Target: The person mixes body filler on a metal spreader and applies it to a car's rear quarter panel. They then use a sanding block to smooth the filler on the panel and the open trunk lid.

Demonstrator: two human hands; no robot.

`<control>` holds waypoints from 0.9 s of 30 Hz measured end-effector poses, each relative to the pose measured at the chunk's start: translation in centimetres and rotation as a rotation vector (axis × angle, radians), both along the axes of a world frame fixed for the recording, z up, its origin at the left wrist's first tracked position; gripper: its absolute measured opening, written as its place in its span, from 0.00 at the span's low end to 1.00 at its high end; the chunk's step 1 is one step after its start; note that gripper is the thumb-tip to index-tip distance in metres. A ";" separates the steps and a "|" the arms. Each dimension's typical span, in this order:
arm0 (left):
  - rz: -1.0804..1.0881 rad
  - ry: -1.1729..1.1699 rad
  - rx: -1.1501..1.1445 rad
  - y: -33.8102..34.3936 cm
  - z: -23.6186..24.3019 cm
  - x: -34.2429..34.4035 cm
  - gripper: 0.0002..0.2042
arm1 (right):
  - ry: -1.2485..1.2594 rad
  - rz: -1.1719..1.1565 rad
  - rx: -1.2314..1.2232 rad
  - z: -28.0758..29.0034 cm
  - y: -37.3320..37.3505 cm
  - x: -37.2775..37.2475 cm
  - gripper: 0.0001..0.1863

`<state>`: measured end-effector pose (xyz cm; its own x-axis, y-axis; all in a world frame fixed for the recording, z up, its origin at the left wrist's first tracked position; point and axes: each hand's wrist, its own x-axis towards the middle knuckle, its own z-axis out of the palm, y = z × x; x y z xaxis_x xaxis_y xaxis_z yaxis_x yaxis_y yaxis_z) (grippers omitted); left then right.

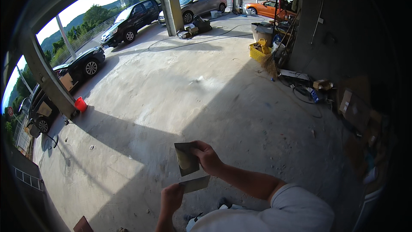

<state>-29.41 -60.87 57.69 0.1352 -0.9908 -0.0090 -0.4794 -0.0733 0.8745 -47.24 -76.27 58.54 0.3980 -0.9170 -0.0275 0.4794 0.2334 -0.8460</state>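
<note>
In my right hand [208, 158] is a dark, thin rectangular plate [184, 163], gripped at its upper right edge between thumb and fingers. A pale yellowish patch shows on its face. My left hand [172, 198] is closed on the end of a second thin grey plate [196, 184], held nearly level just below the first. The two plates are close together; whether they touch I cannot tell. Both hands are in front of my body, above the concrete floor.
A red bucket [80, 104] stands by the left pillar [49, 77]. Cars are parked beyond the open sides. On the right are a yellow basket [259, 53], a broom [270, 65], cables and cardboard [354, 109]. A brown piece [83, 224] lies at lower left.
</note>
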 end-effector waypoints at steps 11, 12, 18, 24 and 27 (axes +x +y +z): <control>0.251 0.293 -0.026 1.0 -0.6 2.7 0.09 | 0.640 0.523 -0.706 -1.2 -2.3 -5.8 0.12; 0.258 0.447 -0.057 0.9 -0.4 2.7 0.09 | 0.714 0.496 -0.697 -1.3 -2.8 -6.4 0.12; 0.324 0.949 -0.096 0.1 1.0 3.0 0.15 | 0.472 -0.062 -0.411 -0.7 -1.6 -5.4 0.14; 0.314 1.116 -0.120 -0.9 2.1 2.6 0.15 | 0.639 -0.098 -1.537 1.2 1.4 -0.8 0.15; 0.326 1.190 -0.154 -1.1 2.2 2.8 0.15 | 0.626 -0.008 -1.554 1.2 2.6 0.1 0.15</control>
<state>-26.62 -61.98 59.87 0.3624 -0.9141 -0.1818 0.6386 0.1014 0.7628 -47.12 -73.70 59.72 0.6728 -0.2250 0.7047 -0.0012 -0.9530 -0.3031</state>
